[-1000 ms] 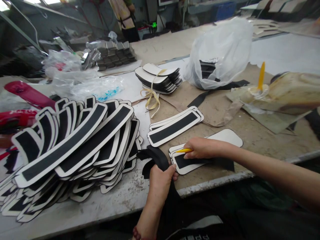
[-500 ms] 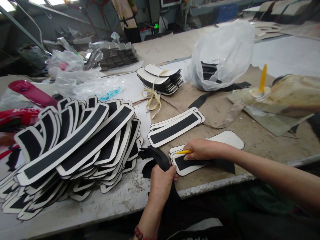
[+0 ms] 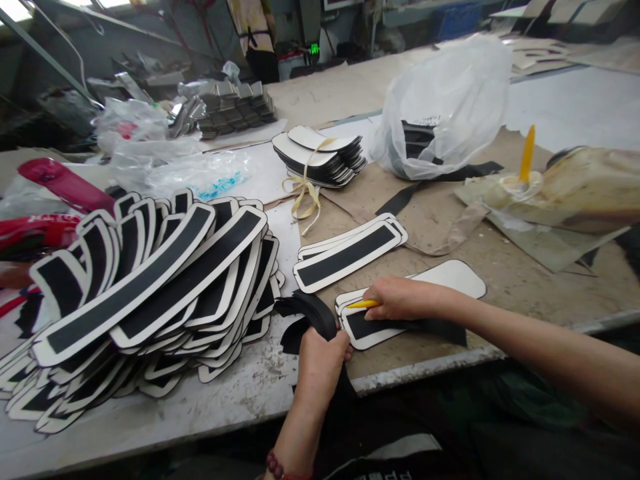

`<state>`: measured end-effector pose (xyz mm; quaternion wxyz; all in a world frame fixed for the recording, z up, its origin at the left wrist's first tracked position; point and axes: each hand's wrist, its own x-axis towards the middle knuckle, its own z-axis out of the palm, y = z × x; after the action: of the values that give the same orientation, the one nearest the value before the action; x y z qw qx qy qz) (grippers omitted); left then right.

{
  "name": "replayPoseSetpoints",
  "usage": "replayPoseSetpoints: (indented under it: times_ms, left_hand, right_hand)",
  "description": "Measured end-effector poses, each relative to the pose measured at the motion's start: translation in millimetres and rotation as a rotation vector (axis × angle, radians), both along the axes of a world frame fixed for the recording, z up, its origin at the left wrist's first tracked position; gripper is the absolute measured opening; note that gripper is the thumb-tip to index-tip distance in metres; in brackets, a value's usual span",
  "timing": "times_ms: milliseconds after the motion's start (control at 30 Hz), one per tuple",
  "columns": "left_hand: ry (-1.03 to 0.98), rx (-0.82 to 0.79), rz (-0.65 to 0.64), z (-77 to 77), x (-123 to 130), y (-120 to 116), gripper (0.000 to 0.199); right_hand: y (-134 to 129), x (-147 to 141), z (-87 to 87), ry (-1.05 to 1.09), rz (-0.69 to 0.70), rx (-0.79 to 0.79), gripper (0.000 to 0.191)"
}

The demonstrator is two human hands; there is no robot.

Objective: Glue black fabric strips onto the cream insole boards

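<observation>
My left hand [image 3: 323, 363] is closed around a bundle of black strips [image 3: 313, 310] at the left end of a white curved panel [image 3: 367, 339]. That panel lies on others near the table's front edge. My right hand [image 3: 397, 298] rests over the panel, its fingers wrapped round a thin yellow tool [image 3: 363, 304] whose tip points left. Below that hand, a black strip [image 3: 445, 331] runs along the panel and past its lower edge. Just behind lie several white panels [image 3: 347, 259], the top one bearing a black strip. My right palm and part of the strip are hidden.
A large heap of white panels with black strips [image 3: 165, 287] spreads across the left. Farther back are a tied bundle of panels [image 3: 320, 157] and a clear plastic bag [image 3: 450, 100]. At right, another yellow tool [image 3: 527, 155] stands in a whitish container. A person [image 3: 255, 37] stands behind.
Both hands keep their hold and stay at the same panel. The whole view has shifted slightly; nothing else visibly differs.
</observation>
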<state>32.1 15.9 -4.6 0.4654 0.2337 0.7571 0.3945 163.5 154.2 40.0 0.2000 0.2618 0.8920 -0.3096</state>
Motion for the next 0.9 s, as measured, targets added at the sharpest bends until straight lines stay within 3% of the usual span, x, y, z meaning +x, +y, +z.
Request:
replayPoseSetpoints:
  times_ms: [433,567,900]
  left_hand:
    - [0.05,-0.033,-0.003,1.1,1.1,2.1,0.008]
    - [0.075,-0.024,-0.009,1.2,2.8,2.2,0.019]
    - [0.253,-0.122,-0.07,4.0,5.9,9.2,0.017]
  right_hand:
    - [-2.5,0.3,6.4,-0.008,0.003,0.017,0.026]
    - [-2.7,0.5,6.4,0.002,0.013,0.018,0.024]
    - [-5.8,0.5,7.3,0.008,0.019,0.067,0.027]
